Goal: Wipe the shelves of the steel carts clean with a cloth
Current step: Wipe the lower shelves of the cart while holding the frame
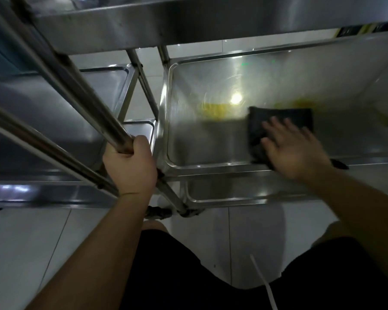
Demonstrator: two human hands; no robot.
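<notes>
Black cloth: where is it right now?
In the head view, the black cloth lies flat on the right-hand cart's middle shelf, pressed under the right hand, just right of a yellow smear.

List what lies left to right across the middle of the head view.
Steel bar → left hand gripping its end → shelf rim → yellow smear → dark cloth → right hand pressing flat on the cloth.
</notes>
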